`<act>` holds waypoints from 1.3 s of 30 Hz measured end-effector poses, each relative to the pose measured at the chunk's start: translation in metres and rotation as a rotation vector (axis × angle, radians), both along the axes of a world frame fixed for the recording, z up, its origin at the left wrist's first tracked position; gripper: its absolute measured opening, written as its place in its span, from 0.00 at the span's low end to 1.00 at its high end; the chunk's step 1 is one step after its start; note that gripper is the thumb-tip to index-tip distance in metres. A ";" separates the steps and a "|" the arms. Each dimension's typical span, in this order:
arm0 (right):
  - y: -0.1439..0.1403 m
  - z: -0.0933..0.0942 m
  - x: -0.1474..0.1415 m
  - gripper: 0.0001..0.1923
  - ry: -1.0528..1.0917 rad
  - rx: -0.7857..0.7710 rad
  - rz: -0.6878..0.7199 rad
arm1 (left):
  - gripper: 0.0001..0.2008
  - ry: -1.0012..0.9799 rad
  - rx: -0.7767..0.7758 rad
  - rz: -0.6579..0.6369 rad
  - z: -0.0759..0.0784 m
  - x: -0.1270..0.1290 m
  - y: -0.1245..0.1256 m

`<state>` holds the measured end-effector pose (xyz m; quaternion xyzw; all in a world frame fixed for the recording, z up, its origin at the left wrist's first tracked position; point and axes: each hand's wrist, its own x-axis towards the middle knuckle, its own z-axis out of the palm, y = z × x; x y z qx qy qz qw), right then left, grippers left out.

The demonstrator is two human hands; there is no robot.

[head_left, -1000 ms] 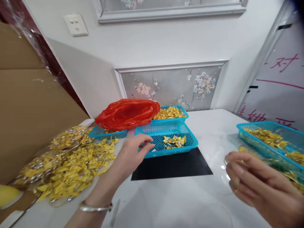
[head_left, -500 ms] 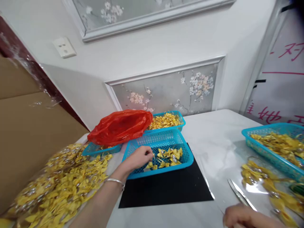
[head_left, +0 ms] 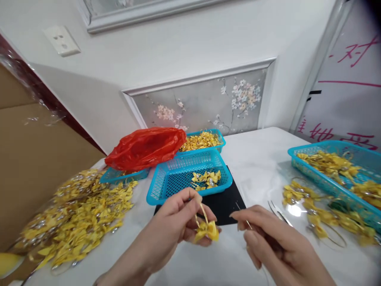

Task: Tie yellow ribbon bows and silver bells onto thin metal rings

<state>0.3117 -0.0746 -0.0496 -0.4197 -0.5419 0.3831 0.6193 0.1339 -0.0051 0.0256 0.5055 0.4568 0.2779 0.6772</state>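
Note:
In the head view my left hand (head_left: 183,220) pinches the gold cord loop of a yellow ribbon bow (head_left: 208,231), which hangs in front of its fingers. My right hand (head_left: 276,238) is closed on a thin needle (head_left: 249,225), with a fine pale thread trailing below the palm. The two hands face each other over the table, a short gap between them. Just beyond them stands a blue plastic basket (head_left: 190,159) with several yellow bows (head_left: 210,178) at its right end. Part of a black mat (head_left: 238,198) shows beneath it.
A red plastic bag (head_left: 145,149) lies over a blue basket at the back left. Yellow bows (head_left: 89,222) are heaped at the left. Another blue basket (head_left: 336,178) stands at the right, near metal snips (head_left: 279,214) and loose bows (head_left: 315,210). A filled basket (head_left: 202,140) is behind.
My left hand has come out of the basket toward me, now holding a yellow bow. My right hand has risen and moved left, showing the needle. The view has shifted slightly.

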 end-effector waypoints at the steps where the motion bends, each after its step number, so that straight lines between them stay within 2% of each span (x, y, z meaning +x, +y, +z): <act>1: -0.002 0.001 -0.004 0.11 0.003 -0.009 0.016 | 0.12 -0.091 -0.023 0.001 -0.003 0.000 -0.009; 4: -0.010 0.002 -0.020 0.12 0.026 -0.030 0.028 | 0.14 -0.418 -0.107 0.064 -0.016 -0.003 -0.031; 8: -0.023 0.002 -0.043 0.10 -0.021 0.060 -0.052 | 0.16 -0.802 -0.232 0.203 -0.034 -0.009 -0.051; 10: -0.029 0.001 -0.052 0.08 -0.042 0.110 -0.061 | 0.11 -0.900 -0.253 0.263 -0.040 -0.013 -0.058; 12: -0.032 0.000 -0.059 0.08 -0.074 0.151 -0.025 | 0.06 -0.948 -0.290 0.270 -0.043 -0.018 -0.065; 17: -0.028 0.006 -0.068 0.12 -0.258 0.255 0.107 | 0.11 -0.975 -0.340 0.286 -0.049 -0.024 -0.078; 21: -0.024 0.013 -0.073 0.12 -0.421 0.389 0.198 | 0.13 -0.947 -0.346 0.214 -0.054 -0.024 -0.083; 25: -0.026 0.010 -0.072 0.10 -0.372 0.328 0.218 | 0.17 -0.740 -0.328 0.178 -0.062 -0.034 -0.084; 28: -0.030 0.005 -0.067 0.09 -0.366 0.243 0.176 | 0.17 -0.555 -0.165 0.331 -0.069 -0.048 -0.088; 30: -0.033 0.002 -0.066 0.10 -0.381 0.210 0.151 | 0.10 -0.411 0.029 0.460 -0.070 -0.056 -0.093; 32: -0.036 0.000 -0.069 0.11 -0.382 0.210 0.152 | 0.07 -0.283 0.240 0.489 -0.067 -0.062 -0.100; 34: -0.038 -0.003 -0.074 0.10 -0.382 0.230 0.129 | 0.06 -0.194 0.378 0.462 -0.063 -0.065 -0.104; 39: -0.043 -0.006 -0.081 0.08 -0.413 0.265 0.030 | 0.07 -0.095 0.402 0.456 -0.064 -0.065 -0.105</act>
